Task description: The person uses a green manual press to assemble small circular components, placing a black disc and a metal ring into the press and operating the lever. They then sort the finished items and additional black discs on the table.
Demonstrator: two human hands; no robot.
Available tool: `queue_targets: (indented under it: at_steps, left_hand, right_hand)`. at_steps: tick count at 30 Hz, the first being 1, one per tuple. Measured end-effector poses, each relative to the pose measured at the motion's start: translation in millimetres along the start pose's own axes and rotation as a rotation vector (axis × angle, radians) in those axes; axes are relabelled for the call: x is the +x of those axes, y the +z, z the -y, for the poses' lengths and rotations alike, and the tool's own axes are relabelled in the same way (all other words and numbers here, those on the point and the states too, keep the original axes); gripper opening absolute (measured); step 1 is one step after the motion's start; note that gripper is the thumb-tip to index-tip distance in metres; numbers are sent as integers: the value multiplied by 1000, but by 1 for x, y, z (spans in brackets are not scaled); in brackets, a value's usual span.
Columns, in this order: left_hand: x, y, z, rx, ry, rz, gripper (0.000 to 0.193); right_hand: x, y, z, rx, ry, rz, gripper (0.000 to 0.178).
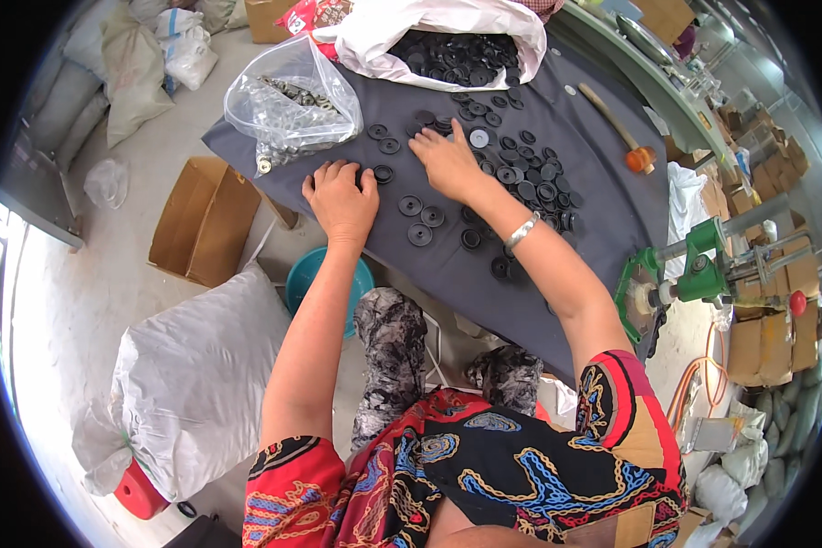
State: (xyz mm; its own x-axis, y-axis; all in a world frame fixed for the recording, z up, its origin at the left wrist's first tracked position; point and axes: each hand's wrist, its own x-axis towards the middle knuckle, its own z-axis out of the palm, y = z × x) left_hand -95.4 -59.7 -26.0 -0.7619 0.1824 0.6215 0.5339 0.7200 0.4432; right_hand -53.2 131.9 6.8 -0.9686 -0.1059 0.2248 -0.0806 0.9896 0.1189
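A dark grey cloth covers the table [411,242], and many black round discs with raised rims, like small wheels, lie on it. My left hand [342,203] rests near the table's front left edge, fingers spread on the cloth. Its thumb is close to a black disc [383,173]. Farther in, my right hand [449,166] reaches over the discs with its fingers apart, the tips touching or just beside a few black discs [425,118]. A group of three black discs [411,205] lies between the hands, nearer me. To the right is a loose heap of black discs [546,192].
A white sack [361,55] spills more discs at the back. Left of it stands a clear bag of metal parts [292,110]. A mallet [626,132] lies at the right; a green hand press [694,265] stands at the right edge. Below are a teal basin [363,292] and carton [196,219].
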Motion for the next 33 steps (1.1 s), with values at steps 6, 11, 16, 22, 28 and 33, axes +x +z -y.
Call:
queue_targets:
  at_steps: [6, 11, 16, 22, 28, 33]
  left_hand:
    - [-1, 1, 2, -55, 0, -14, 21]
    - [0, 0, 0, -12, 12, -2, 21]
    - [1, -1, 0, -16, 15, -12, 20]
    - [0, -2, 0, -31, 0, -13, 20]
    - [-1, 0, 0, -26, 6, -20, 20]
    - [0, 1, 2, -28, -6, -19, 20]
  right_hand:
    - [-33, -4, 20, 118, -85, 28, 43]
    - [3, 3, 0, 72, 6, -311, 39]
    - [43, 12, -8, -50, 59, -218, 19]
    - [65, 13, -19, 24, 37, -225, 17]
    - [80, 16, -37, 289, 157, -329, 28]
    - [63, 4, -60, 216, 143, -149, 25]
